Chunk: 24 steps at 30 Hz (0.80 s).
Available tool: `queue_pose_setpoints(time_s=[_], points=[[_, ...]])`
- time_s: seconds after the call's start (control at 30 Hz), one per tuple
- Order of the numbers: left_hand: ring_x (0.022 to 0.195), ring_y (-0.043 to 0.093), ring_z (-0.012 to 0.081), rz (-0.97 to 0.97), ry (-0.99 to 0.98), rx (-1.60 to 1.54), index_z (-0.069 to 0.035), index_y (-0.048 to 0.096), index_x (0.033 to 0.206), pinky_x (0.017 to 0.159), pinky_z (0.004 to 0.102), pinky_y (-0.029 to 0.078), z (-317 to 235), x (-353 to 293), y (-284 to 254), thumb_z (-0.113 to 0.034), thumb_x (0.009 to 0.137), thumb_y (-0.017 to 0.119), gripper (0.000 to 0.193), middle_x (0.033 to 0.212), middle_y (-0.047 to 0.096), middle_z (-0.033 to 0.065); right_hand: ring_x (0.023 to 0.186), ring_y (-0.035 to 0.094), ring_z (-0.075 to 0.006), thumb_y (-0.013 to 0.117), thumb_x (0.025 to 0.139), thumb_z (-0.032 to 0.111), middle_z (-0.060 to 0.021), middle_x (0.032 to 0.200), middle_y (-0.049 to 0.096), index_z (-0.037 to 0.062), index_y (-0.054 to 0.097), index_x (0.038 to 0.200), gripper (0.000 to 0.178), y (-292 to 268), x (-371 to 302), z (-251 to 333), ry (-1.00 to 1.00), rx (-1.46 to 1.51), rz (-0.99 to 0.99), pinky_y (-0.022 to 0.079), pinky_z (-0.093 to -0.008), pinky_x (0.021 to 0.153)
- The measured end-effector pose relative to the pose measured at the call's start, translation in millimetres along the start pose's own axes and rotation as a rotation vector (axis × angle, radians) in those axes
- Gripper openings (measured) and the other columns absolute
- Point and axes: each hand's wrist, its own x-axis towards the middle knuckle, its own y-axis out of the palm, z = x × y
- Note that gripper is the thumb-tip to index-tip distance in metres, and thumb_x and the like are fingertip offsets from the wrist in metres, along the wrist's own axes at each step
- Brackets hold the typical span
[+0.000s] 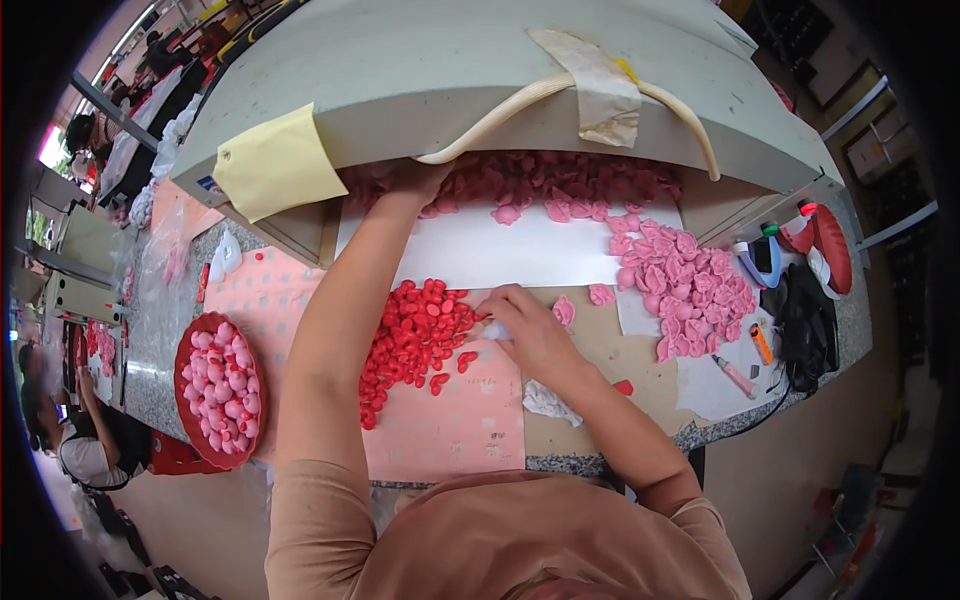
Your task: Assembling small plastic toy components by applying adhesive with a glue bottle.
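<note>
Bowl (pixel 222 460) at the table's (pixel 570 464) left edge: full of pink-and-red pieces (pixel 220 395), look done. Plenty remaining: loose red bits (pixel 415 330) mid-table, pink shells (pixel 695 285) under the hood (pixel 400 90) and toward the right edge. Left hand (pixel 425 178) under the hood, grip hidden, can't tell. Right hand (pixel 528 325) curled beside red bits, maybe pinching something whitish (pixel 493 331); unclear.

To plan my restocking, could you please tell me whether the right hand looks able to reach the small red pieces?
Probably yes: the right hand is beside the small red pieces, with no visible barrier between them.
</note>
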Motion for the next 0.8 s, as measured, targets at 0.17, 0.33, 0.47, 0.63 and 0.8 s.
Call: queue_pose_setpoints(time_s=[0.17, 0.33, 0.47, 0.63, 0.8], points=[[0.119, 0.046, 0.0249, -0.004, 0.438, 0.633, -0.008, 0.044, 0.13, 0.099, 0.0365, 0.037, -24, 23, 0, -0.026, 0.09, 0.051, 0.044, 0.128, 0.049, 0.0126, 0.093, 0.055, -0.0288, 0.069, 0.067, 0.006, -0.0084, 0.099, 0.055, 0.0068, 0.054, 0.1, 0.035, -9, -3, -10, -0.044, -0.019, -0.044, 0.046, -0.037, 0.079], [0.117, 0.047, 0.0238, -0.085, 0.403, 0.827, -0.013, 0.052, 0.125, 0.099, 0.0356, 0.036, 5, 31, -22, -0.04, 0.092, 0.04, 0.044, 0.127, 0.051, 0.0085, 0.095, 0.054, -0.0305, 0.068, 0.065, 0.001, -0.0105, 0.102, 0.052, 0.0052, 0.053, 0.104, 0.042, -6, -3, -16, 0.026, 0.028, -0.073, 0.046, -0.0376, 0.08], [0.12, 0.045, 0.0242, -0.031, 0.207, 1.058, -0.014, 0.05, 0.126, 0.101, 0.0351, 0.033, -18, 24, -35, -0.044, 0.092, 0.038, 0.048, 0.129, 0.049, 0.0091, 0.097, 0.053, -0.0315, 0.067, 0.063, -0.003, -0.0123, 0.105, 0.049, 0.0033, 0.051, 0.106, 0.046, -10, -5, -18, 0.035, -0.013, -0.011, 0.046, -0.0378, 0.081], [0.124, 0.041, 0.0243, -0.074, 0.443, 0.78, -0.007, 0.04, 0.132, 0.102, 0.0354, 0.035, -7, 32, -38, -0.036, 0.09, 0.051, 0.052, 0.131, 0.045, 0.013, 0.097, 0.053, -0.0324, 0.066, 0.066, -0.003, -0.0126, 0.104, 0.05, 0.0027, 0.051, 0.103, 0.04, -6, -5, -13, 0.065, 0.047, -0.052, 0.046, -0.0379, 0.08], [0.113, 0.05, 0.0241, -0.091, 0.418, 1.037, -0.01, 0.05, 0.124, 0.096, 0.0357, 0.039, -22, 9, -41, -0.034, 0.088, 0.052, 0.042, 0.124, 0.052, 0.0106, 0.091, 0.056, -0.0296, 0.064, 0.074, 0.001, -0.0129, 0.097, 0.055, 0.0024, 0.052, 0.098, 0.026, -11, -3, -10, 0.172, 0.203, -0.076, 0.047, -0.0336, 0.077]])
